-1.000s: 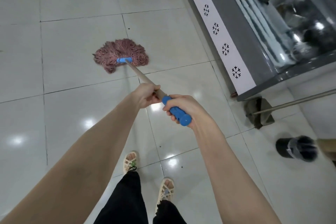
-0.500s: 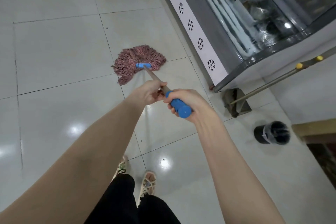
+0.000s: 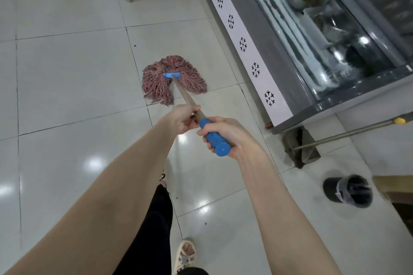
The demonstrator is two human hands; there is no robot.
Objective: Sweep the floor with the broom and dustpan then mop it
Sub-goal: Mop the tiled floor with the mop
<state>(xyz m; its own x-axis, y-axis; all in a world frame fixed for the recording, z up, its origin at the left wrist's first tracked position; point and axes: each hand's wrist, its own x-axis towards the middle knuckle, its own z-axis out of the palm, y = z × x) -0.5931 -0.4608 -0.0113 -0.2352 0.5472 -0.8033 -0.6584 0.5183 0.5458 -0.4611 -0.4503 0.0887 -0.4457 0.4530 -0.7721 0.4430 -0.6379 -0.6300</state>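
While the right hand [image 3: 228, 134] clamps around the blue plastic grip [image 3: 215, 139] at the pole's top end, the left hand [image 3: 182, 121] closes on the bare wooden pole [image 3: 186, 96] just below it. Beyond both hands, the pink string mop head [image 3: 173, 80] lies spread on the glossy white tiled floor [image 3: 67, 73], near the grey glass-fronted display freezer [image 3: 312, 51]. A metal long-handled dustpan [image 3: 299, 147] stands at the freezer's near corner.

Glass display counter [image 3: 312, 56], black cup [image 3: 347, 190]
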